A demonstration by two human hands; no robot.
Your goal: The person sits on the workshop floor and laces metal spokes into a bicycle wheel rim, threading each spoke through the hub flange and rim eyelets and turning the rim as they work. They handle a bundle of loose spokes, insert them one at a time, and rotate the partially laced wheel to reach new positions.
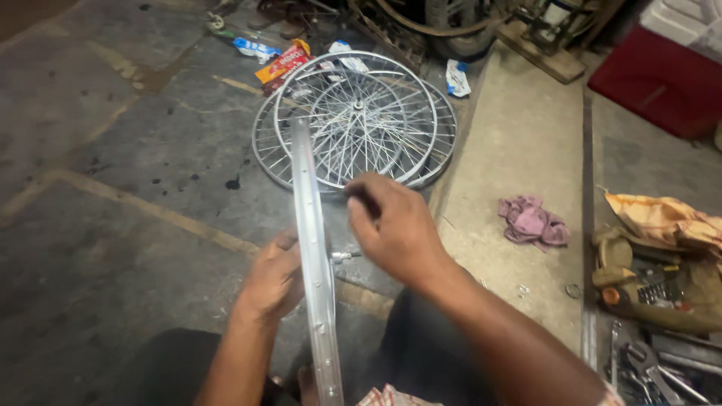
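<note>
Fingers of the right hand [395,229] pinch a dark tool at the rim [314,256], left hand [274,278] clasping that upright rim edge-on to steady it over the lap; beyond lie spoked wheels [357,120] on the floor [113,225], a pink rag [532,222] and tools [654,289] to the right.

Left hand [274,277] grips silver wheel rim [314,263] held edge-on and upright, right hand [395,225] closed on a dark-handled tool [362,199] just right of it near the axle [342,256], spoked wheels [353,120] stacked flat on the floor beyond, pink rag [532,222] right.
</note>
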